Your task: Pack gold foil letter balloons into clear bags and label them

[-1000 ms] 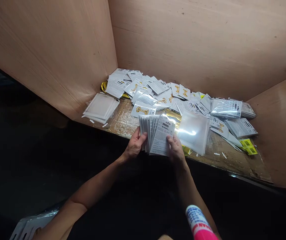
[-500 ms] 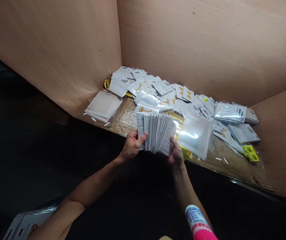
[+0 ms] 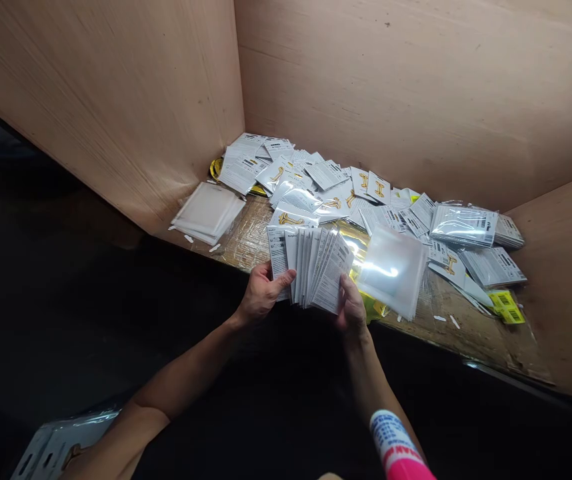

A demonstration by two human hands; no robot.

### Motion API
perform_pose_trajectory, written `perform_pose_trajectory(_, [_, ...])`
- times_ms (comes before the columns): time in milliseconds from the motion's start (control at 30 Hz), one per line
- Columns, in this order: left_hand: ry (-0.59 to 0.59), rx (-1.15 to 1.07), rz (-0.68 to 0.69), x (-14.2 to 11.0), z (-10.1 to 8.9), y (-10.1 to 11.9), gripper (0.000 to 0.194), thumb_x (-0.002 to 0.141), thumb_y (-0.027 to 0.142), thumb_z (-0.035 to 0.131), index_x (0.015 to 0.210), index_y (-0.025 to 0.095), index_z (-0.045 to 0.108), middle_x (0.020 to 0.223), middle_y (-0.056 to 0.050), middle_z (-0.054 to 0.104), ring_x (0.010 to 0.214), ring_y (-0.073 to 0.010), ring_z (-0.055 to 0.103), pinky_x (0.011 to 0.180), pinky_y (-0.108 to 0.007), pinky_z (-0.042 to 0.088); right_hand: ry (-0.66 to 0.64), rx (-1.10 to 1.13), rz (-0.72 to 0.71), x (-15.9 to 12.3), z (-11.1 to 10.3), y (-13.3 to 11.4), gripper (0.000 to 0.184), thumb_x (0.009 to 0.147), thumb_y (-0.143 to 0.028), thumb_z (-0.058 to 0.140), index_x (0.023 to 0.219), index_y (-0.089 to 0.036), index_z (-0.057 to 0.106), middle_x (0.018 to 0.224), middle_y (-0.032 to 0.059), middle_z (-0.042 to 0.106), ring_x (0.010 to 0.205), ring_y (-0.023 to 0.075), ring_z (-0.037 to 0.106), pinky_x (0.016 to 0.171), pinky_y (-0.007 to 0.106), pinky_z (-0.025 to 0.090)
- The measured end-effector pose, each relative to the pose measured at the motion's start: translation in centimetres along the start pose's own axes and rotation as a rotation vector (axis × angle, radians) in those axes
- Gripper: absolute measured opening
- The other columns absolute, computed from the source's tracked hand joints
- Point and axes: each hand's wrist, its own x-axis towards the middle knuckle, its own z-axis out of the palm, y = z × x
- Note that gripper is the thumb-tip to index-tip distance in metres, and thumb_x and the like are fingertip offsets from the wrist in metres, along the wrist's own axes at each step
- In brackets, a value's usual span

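A fanned stack of white printed packets [image 3: 311, 267] is held upright between my two hands, just in front of the bench edge. My left hand [image 3: 262, 291] grips the stack's left side, thumb across the front packet. On the right side, my right hand [image 3: 352, 303] pinches the stack with its thumb on the outermost packet. Behind the stack lies a loose heap of similar white packets [image 3: 293, 193], some showing a gold letter-shaped balloon picture. Close to my right hand is a pile of clear plastic sleeves [image 3: 393, 270], partly over shiny gold film [image 3: 353, 243].
Another pile of clear sleeves [image 3: 209, 212] lies at the left. Bundled packets [image 3: 463, 225] are stacked at the right, near yellow barcode labels [image 3: 507, 307]. Wooden panels [image 3: 391, 87] enclose the bench on the back and sides. Larger packets [image 3: 61, 447] show at the lower left.
The fan has spread slightly wider, its left packets shifting left with my left hand. Both hands keep hold of the stack. The view has shifted slightly.
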Motion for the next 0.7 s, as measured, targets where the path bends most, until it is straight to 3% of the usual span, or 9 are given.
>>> perform_pose_trajectory(300, [0.060, -0.213, -0.076, 0.18, 0.40, -0.55, 0.055, 0.086, 0.061, 0.087, 0.116, 0.016, 0.081, 0.107, -0.013, 0.084, 0.114, -0.0373, 0.079, 0.101, -0.051, 0.065, 0.035, 0.025, -0.041, -0.34, -0.49, -0.05, 0.051, 0.087, -0.057, 0.084, 0.125, -0.025, 0.073, 0.131, 0.0077, 0.079, 0.133, 0.0365, 0.071, 0.110, 0.060, 0.064])
perform_pose_trajectory(533, [0.127, -0.266, -0.130, 0.12, 0.16, 0.11, 0.050, 0.078, 0.056, 0.090, 0.103, 0.014, 0.081, 0.099, -0.013, 0.084, 0.111, -0.0383, 0.080, 0.098, -0.050, 0.068, 0.070, 0.127, -0.068, -0.55, -0.81, -0.38, 0.053, 0.087, -0.051, 0.087, 0.128, -0.022, 0.071, 0.128, 0.0087, 0.080, 0.132, 0.0344, 0.072, 0.114, 0.059, 0.062])
perform_pose_trajectory(700, [0.132, -0.266, -0.130, 0.04, -0.15, 0.12, 0.047, 0.080, 0.053, 0.089, 0.104, 0.013, 0.080, 0.101, -0.014, 0.084, 0.112, -0.0380, 0.080, 0.098, -0.050, 0.068, 0.072, 0.157, -0.089, -0.48, -0.81, -0.63, 0.049, 0.087, -0.046, 0.087, 0.127, -0.022, 0.072, 0.128, 0.0076, 0.080, 0.133, 0.0323, 0.072, 0.116, 0.057, 0.060])
